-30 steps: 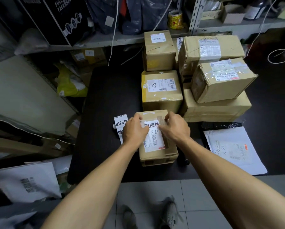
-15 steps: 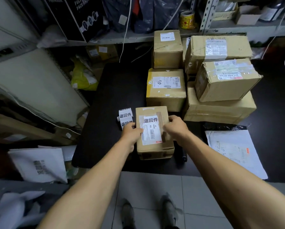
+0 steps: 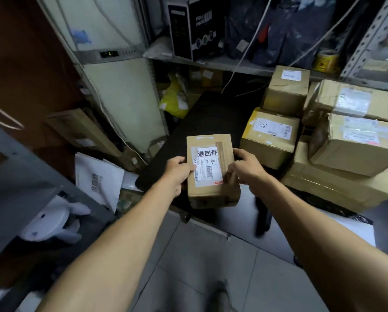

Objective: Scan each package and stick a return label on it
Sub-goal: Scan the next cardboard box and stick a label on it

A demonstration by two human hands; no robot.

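A small brown cardboard package (image 3: 211,192) is held up off the black table (image 3: 211,113), at its left front edge. On its top sits a white return label (image 3: 207,152) with black characters, stuck over the shipping label. My left hand (image 3: 177,174) grips the package's left side. My right hand (image 3: 248,170) holds its right side, fingers curled on the edge. Other cardboard packages (image 3: 269,136) are stacked on the table to the right.
A metal shelf (image 3: 211,64) with a black box and dark bags runs behind the table. A white appliance (image 3: 121,97) stands at the left. White mailer bags (image 3: 96,179) and flat cartons lie on the floor to the left. Grey floor tiles are below me.
The package has been lifted off the table and carried left, held in both hands. My view has swung to the left; the strip of spare labels is out of sight.
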